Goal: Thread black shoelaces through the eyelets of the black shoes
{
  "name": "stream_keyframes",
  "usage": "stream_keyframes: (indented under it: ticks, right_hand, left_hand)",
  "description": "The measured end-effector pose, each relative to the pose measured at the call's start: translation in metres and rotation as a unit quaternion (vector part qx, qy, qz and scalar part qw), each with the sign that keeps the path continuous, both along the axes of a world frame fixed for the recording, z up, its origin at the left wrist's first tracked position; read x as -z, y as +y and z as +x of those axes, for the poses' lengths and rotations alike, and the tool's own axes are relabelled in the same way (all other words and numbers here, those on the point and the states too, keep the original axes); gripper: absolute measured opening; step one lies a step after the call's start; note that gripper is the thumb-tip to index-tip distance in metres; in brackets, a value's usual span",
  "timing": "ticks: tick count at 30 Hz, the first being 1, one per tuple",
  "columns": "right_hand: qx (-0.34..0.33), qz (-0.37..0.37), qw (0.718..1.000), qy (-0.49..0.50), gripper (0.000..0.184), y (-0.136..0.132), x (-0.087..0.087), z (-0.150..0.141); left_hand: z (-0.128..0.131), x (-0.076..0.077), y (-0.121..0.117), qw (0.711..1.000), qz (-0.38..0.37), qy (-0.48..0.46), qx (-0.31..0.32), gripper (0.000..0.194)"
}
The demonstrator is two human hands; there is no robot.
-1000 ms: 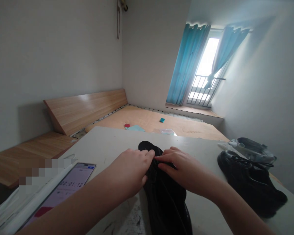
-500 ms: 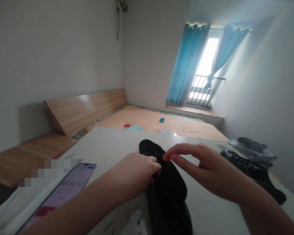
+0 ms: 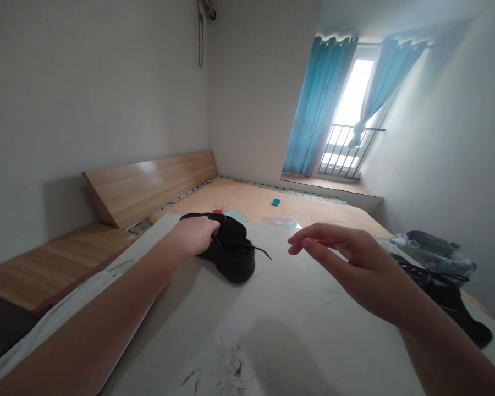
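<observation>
A black lace-up shoe (image 3: 235,258) hangs tilted over the white table (image 3: 284,308), gripped by my left hand (image 3: 198,234). One loose black lace sticks out from it to the right. Part of the shoe is hidden behind my fingers. Off to the right, apart from the shoe, my right hand (image 3: 338,253) hovers with fingers loosely bent, the thumb near the index finger, and nothing visible in it. Beyond my right forearm lies a second black shoe (image 3: 449,297), partly covered by the arm.
A clear plastic bag (image 3: 437,253) with something grey in it stands at the right. Behind the table is a bed (image 3: 247,192) with a small teal item (image 3: 276,202) on it. White plastic (image 3: 78,297) lies along the left edge.
My left hand has lifted the shoe and swung it away to the left, turning it. My right hand has come off the shoe and moved slightly right.
</observation>
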State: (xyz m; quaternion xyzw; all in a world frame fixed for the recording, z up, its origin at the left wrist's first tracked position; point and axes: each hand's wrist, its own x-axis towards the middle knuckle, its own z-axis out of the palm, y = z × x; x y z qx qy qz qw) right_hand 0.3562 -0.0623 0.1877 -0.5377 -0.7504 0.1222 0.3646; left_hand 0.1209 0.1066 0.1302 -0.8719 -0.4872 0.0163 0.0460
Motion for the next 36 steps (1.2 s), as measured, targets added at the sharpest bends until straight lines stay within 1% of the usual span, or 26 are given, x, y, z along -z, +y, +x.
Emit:
stream_keyframes:
  ticks: [2,4,7,9,12,16,19,22,24,26,29,31,33,34,36]
  right_hand:
    - [0.003,-0.002,1.000,0.003,0.019,0.000,0.000,0.001]
    - [0.002,-0.005,1.000,0.008,0.020,0.000,0.000,0.001]
    - [0.000,-0.010,1.000,0.013,0.019,0.000,0.000,0.001]
    - [-0.005,-0.015,1.000,0.016,0.019,-0.001,0.000,0.000]
    - [-0.009,-0.021,1.000,0.018,0.018,-0.002,0.000,0.000]
    - [-0.014,-0.027,0.999,0.018,0.018,-0.003,-0.001,0.001]
    - [-0.017,-0.040,0.999,0.016,0.018,-0.004,-0.001,0.002]
    - [-0.014,-0.058,0.998,0.009,0.019,-0.004,0.001,0.004]
    - [-0.007,-0.069,0.998,0.000,0.019,-0.005,0.005,0.007]
    - [0.013,-0.083,0.996,-0.013,0.021,-0.008,0.014,0.013]
    - [0.069,-0.109,0.991,-0.045,0.025,-0.018,0.035,0.033]
    - [0.125,-0.114,0.983,-0.076,0.028,-0.029,0.053,0.057]
    - [0.193,-0.094,0.970,-0.113,0.029,-0.042,0.073,0.089]
    - [0.241,-0.065,0.959,-0.133,0.030,-0.049,0.083,0.107]
    - [0.331,0.007,0.925,-0.186,0.033,-0.063,0.103,0.145]
  left_hand:
    - [-0.013,0.001,0.023,0.999,-0.001,0.014,-0.047,0.020]
    - [-0.026,0.002,0.041,0.996,0.004,0.019,-0.089,0.024]
    - [-0.038,0.008,0.061,0.989,0.037,0.010,-0.143,0.027]
    - [-0.039,0.014,0.070,0.985,0.064,-0.003,-0.163,0.029]
    - [-0.035,0.023,0.081,0.981,0.095,-0.023,-0.171,0.030]
    - [-0.030,0.031,0.090,0.981,0.115,-0.046,-0.149,0.030]
    - [-0.030,0.035,0.095,0.983,0.117,-0.056,-0.131,0.029]
    - [-0.031,0.035,0.098,0.984,0.112,-0.058,-0.129,0.029]
    - [-0.031,0.033,0.097,0.983,0.109,-0.056,-0.136,0.028]
    - [-0.031,0.029,0.092,0.982,0.110,-0.051,-0.147,0.029]
    - [-0.030,0.021,0.075,0.980,0.115,-0.042,-0.160,0.029]
    - [-0.025,0.015,0.060,0.979,0.121,-0.039,-0.158,0.033]
    - [-0.015,0.008,0.044,0.977,0.127,-0.035,-0.168,0.045]
    - [-0.008,0.005,0.035,0.977,0.129,-0.032,-0.169,0.052]
    - [0.011,-0.001,0.013,0.979,0.130,-0.025,-0.153,0.063]
